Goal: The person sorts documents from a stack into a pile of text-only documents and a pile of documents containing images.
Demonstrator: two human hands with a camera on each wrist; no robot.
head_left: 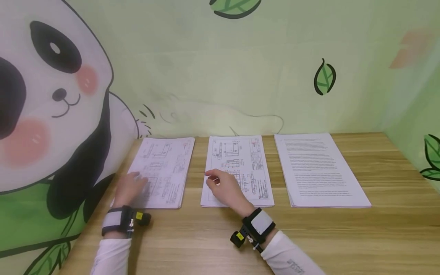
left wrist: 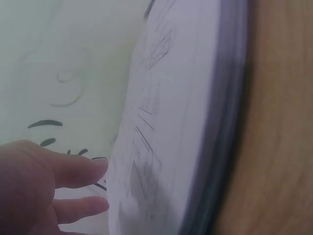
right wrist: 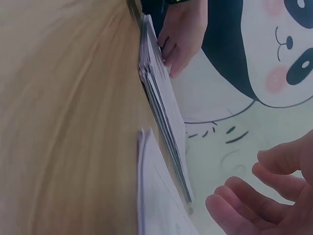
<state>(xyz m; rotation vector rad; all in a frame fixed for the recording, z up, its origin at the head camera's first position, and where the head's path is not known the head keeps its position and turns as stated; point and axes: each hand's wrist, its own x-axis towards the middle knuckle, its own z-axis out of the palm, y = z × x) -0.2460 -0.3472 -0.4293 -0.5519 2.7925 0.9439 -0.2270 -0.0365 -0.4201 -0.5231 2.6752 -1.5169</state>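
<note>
My left hand (head_left: 130, 188) is over the lower left part of the left stack of drawing sheets (head_left: 168, 160). In the left wrist view its fingers (left wrist: 80, 169) reach out to the paper's surface (left wrist: 181, 98), fairly straight, with none of the sheet between them. Above the middle stack of drawing sheets (head_left: 237, 152) hovers my right hand (head_left: 227, 189), its fingers loosely bent. The right wrist view shows space between that thumb and the fingers (right wrist: 244, 200), nothing held. Both stacks carry printed technical drawings with small red marks.
On the right lies a third stack of sheets (head_left: 316, 172), printed with lines of text. All three sit on a wood-grain table (head_left: 213, 240) against a pale green wall (head_left: 206, 68) with leaf pictures and a large panda (head_left: 58, 91) at left.
</note>
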